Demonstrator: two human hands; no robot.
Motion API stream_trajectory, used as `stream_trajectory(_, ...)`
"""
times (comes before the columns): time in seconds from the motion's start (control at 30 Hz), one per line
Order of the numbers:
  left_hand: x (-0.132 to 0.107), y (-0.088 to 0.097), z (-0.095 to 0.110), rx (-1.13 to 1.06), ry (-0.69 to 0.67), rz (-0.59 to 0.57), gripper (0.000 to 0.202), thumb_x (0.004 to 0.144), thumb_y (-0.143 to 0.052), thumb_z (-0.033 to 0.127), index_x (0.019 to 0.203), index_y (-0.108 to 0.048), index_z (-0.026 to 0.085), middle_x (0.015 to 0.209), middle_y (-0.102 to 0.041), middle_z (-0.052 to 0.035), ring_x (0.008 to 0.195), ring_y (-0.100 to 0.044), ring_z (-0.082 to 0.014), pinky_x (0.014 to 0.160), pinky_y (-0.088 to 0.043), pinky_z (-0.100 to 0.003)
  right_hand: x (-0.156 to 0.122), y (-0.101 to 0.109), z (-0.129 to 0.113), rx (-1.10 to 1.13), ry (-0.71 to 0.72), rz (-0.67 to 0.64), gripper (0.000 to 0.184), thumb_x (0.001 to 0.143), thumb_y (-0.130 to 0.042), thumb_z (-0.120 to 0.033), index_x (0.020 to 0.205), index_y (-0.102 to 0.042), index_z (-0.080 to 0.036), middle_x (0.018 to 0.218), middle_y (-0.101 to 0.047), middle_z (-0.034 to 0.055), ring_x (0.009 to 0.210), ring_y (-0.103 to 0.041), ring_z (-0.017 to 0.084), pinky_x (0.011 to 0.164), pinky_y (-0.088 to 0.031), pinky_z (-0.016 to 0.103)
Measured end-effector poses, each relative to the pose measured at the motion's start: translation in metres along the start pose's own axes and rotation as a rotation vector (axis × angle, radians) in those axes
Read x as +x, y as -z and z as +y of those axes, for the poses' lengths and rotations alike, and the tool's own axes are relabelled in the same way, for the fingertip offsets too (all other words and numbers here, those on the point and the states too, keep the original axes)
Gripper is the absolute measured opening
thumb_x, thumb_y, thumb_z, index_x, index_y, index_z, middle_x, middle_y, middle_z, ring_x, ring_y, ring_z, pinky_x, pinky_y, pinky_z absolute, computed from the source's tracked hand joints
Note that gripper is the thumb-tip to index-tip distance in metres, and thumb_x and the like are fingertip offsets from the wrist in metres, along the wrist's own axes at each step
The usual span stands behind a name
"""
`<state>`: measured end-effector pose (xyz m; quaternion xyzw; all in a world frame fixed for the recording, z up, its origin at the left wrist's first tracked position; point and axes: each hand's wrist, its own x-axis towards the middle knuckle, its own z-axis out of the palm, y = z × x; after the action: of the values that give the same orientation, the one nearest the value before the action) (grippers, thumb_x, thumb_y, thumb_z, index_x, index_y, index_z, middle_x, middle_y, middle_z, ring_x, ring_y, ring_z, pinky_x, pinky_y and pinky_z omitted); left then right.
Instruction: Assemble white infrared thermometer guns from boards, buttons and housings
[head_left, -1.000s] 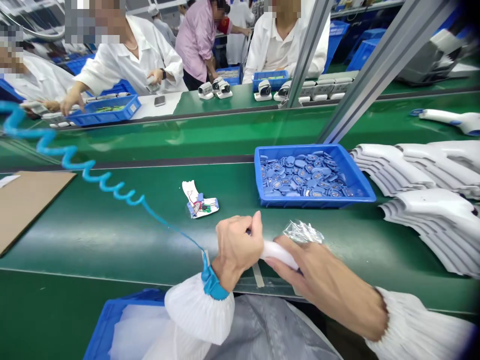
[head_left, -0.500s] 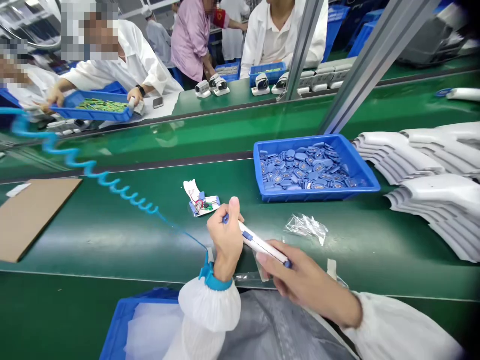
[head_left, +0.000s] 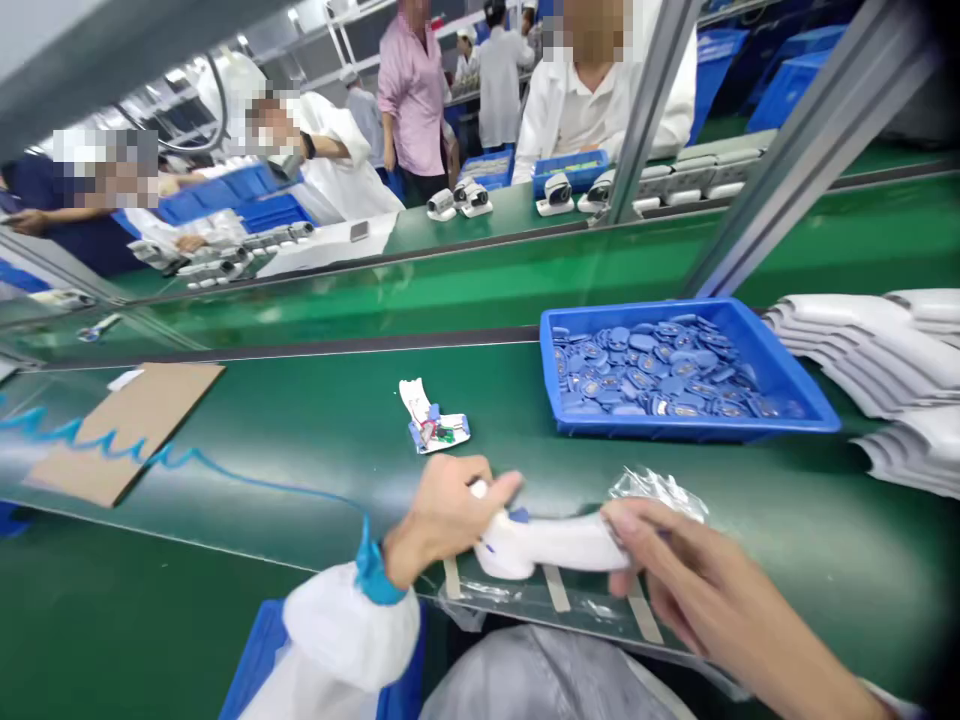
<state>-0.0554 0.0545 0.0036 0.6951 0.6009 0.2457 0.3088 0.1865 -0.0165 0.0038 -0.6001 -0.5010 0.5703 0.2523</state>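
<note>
Head view: left hand [head_left: 446,515] curled over the wide end of a white plastic gadget [head_left: 547,545], fingers on top of it, grip closed on it. Right hand [head_left: 712,590] at the narrow end, fingertips [head_left: 622,520] pressing on it, grip closed there too. Gadget lies level between the hands, held just above the green desk [head_left: 300,500], lower middle of the frame. Blue wrist strap [head_left: 379,575] on the left wrist, thin blue coiled cord [head_left: 97,445] running left from it over a cardboard sheet [head_left: 127,430]. Clear plastic bag [head_left: 660,488] just behind the right hand. Small circuit board [head_left: 439,432] with a white paper strip [head_left: 412,398] lies ahead of the left hand, apart from it. Blue tray [head_left: 690,425] of blue round parts [head_left: 645,370] sits center right, stacked white plastic shells [head_left: 862,340] at right edge. Tape strips [head_left: 556,590] under the gadget. Blue bin [head_left: 255,650] and gray bag [head_left: 547,680] along bottom edge. Co-workers in white coats and one in a pink shirt [head_left: 412,100] upper part of the frame, beyond a far desk with small white cameras [head_left: 457,200].
</note>
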Motion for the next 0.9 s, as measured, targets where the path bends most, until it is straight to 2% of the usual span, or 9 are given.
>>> stream_trajectory(0.1,0.042,0.054,-0.013,-0.066,0.218,0.237,0.047,0.078,-0.069,0.049,0.047,-0.052,0.018,0.046,-0.046,0.0016,0.047,-0.044,-0.0119,0.048,-0.029,-0.025,0.007,0.009,-0.007,-0.003,0.032,0.118,0.055,0.088,-0.051,-0.068,0.123,-0.05,-0.025,0.069,-0.066,-0.0018,0.045,-0.04,0.011,0.042,-0.034,0.024)
stream_trajectory(0.2,0.103,0.109,-0.02,-0.126,0.298,0.402,0.054,0.091,-0.048,0.061,0.063,-0.056,0.016,0.057,-0.057,-0.0051,0.05,-0.051,-0.0145,0.05,-0.038,-0.026,0.011,0.0,-0.017,-0.055,0.099,0.051,0.053,0.091,-0.047,-0.066,0.124,-0.049,-0.025,0.065,-0.064,-0.0035,0.047,-0.039,0.011,0.046,-0.035,0.025)
stream_trajectory(0.33,0.149,0.144,-0.031,-0.223,0.331,0.547,0.038,0.091,-0.056,0.05,0.091,-0.058,0.012,0.09,-0.067,-0.014,0.074,-0.064,-0.0184,0.068,-0.052,-0.03,0.015,-0.017,-0.025,-0.189,0.2,-0.007,0.044,0.097,-0.041,-0.058,0.123,-0.052,-0.024,0.066,-0.065,-0.0038,0.051,-0.048,0.013,0.049,-0.038,0.027)
stream_trajectory(0.43,0.144,0.138,-0.043,-0.17,0.357,0.565,0.028,0.083,-0.068,0.037,0.092,-0.059,0.013,0.092,-0.068,-0.0135,0.082,-0.065,-0.0207,0.077,-0.051,-0.033,0.032,-0.033,-0.033,-0.399,0.307,0.057,0.035,0.101,-0.039,-0.048,0.117,-0.059,-0.025,0.081,-0.071,-0.0006,0.066,-0.064,0.015,0.061,-0.048,0.028)
stream_trajectory(0.5,0.13,0.126,-0.051,-0.143,0.365,0.56,0.023,0.081,-0.07,0.034,0.09,-0.061,0.014,0.092,-0.069,-0.0123,0.085,-0.065,-0.0218,0.08,-0.05,-0.034,0.054,-0.05,-0.043,-0.619,0.425,0.106,0.031,0.102,-0.039,-0.036,0.123,-0.059,-0.025,0.108,-0.072,0.0035,0.09,-0.068,0.017,0.079,-0.052,0.03)
stream_trajectory(0.6,0.103,0.109,-0.059,-0.117,0.377,0.549,0.019,0.078,-0.071,0.032,0.084,-0.063,0.016,0.089,-0.07,-0.0106,0.085,-0.065,-0.0236,0.081,-0.049,-0.035,0.094,-0.082,-0.061,-0.851,0.566,0.113,0.043,0.098,-0.05,-0.024,0.14,-0.047,-0.019,0.144,-0.052,0.012,0.121,-0.057,0.023,0.094,-0.049,0.034)
stream_trajectory(0.67,0.081,0.098,-0.063,-0.119,0.387,0.545,0.018,0.076,-0.072,0.032,0.081,-0.063,0.017,0.088,-0.07,-0.0097,0.087,-0.066,-0.025,0.083,-0.048,-0.037,0.115,-0.102,-0.072,-0.904,0.577,0.1,0.047,0.092,-0.06,-0.023,0.137,-0.05,-0.014,0.139,-0.053,0.0168,0.119,-0.057,0.027,0.091,-0.05,0.037)
stream_trajectory(0.73,0.056,0.085,-0.066,-0.152,0.405,0.548,0.022,0.075,-0.073,0.035,0.082,-0.063,0.017,0.091,-0.07,-0.0102,0.091,-0.066,-0.0262,0.086,-0.048,-0.038,0.125,-0.115,-0.079,-0.942,0.556,0.108,0.036,0.091,-0.062,-0.026,0.123,-0.059,-0.009,0.122,-0.06,0.0182,0.109,-0.061,0.03,0.086,-0.051,0.039)
stream_trajectory(0.9,-0.001,0.03,-0.055,-0.392,0.452,0.498,0.044,0.081,-0.069,0.052,0.102,-0.06,0.014,0.103,-0.068,-0.0157,0.091,-0.067,-0.0239,0.081,-0.053,-0.036,0.105,-0.126,-0.073,-0.929,0.412,0.21,0.037,0.1,-0.044,-0.038,0.108,-0.061,-0.006,0.106,-0.059,0.0188,0.091,-0.067,0.03,0.071,-0.053,0.039)
